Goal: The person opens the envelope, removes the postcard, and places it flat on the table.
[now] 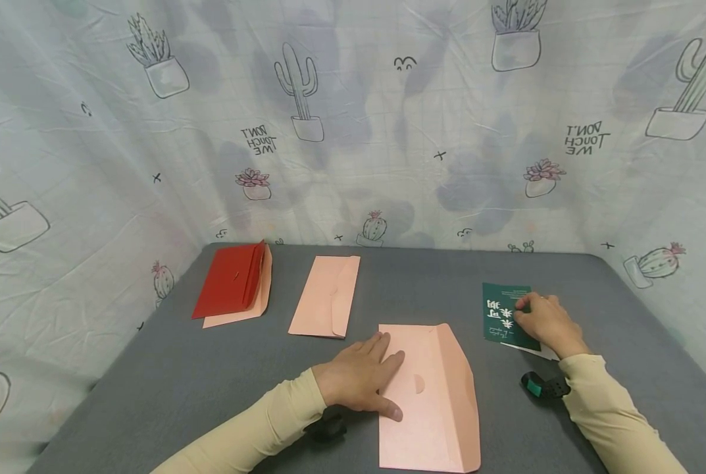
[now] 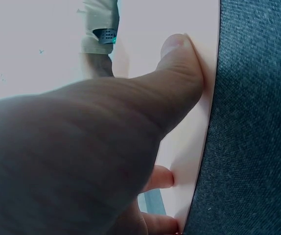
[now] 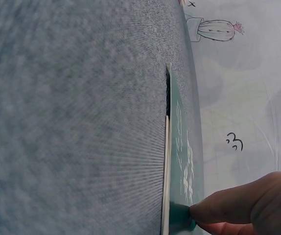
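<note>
My left hand (image 1: 358, 374) rests with spread, fairly straight fingers on the left side of a pink envelope (image 1: 414, 428), whose flap is unfolded along its right edge. In the left wrist view the thumb (image 2: 182, 66) presses near the envelope's edge. Over on the right, my right hand (image 1: 549, 324) pinches the edge of a dark green card (image 1: 495, 296) with white lettering. Thumb and finger meet at that card's edge in the right wrist view. A white card (image 1: 539, 351) peeks out from under the green one, mostly hidden.
Another pink envelope (image 1: 326, 296) lies closed at the back middle. Red cards (image 1: 225, 280) sit on a pink envelope (image 1: 262, 299) at the back left. Patterned cloth (image 1: 353, 131) hangs behind the grey table (image 1: 169, 395). Dark bands are on both wrists.
</note>
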A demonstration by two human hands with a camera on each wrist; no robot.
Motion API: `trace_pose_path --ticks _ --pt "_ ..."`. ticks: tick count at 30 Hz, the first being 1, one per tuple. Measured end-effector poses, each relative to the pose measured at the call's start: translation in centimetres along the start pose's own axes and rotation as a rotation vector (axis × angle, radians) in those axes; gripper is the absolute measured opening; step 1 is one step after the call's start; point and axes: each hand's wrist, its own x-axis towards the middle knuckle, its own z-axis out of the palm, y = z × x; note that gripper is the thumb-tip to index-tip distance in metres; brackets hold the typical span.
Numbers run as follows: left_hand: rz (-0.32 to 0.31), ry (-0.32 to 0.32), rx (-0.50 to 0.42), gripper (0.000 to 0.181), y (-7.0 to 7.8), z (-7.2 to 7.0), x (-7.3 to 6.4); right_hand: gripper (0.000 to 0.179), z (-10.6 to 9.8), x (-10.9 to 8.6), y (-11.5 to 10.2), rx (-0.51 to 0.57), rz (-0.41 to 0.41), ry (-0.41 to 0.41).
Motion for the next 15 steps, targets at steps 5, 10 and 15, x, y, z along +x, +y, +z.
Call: trace_pose_path --ticks 5,10,15 --pt "-0.003 -0.002 0.005 0.097 0.02 0.02 0.0 0.046 -0.04 0.02 0.02 0.004 0.006 -0.009" --pt "-0.007 0.0 0.006 0.097 0.0 0.03 -0.04 0.045 -0.09 0.07 -0.07 0.002 -0.011 -0.017" --pt "-0.004 0.006 0.007 0.098 0.02 0.06 -0.09 0.048 -0.03 0.06 0.02 0.052 -0.025 0.006"
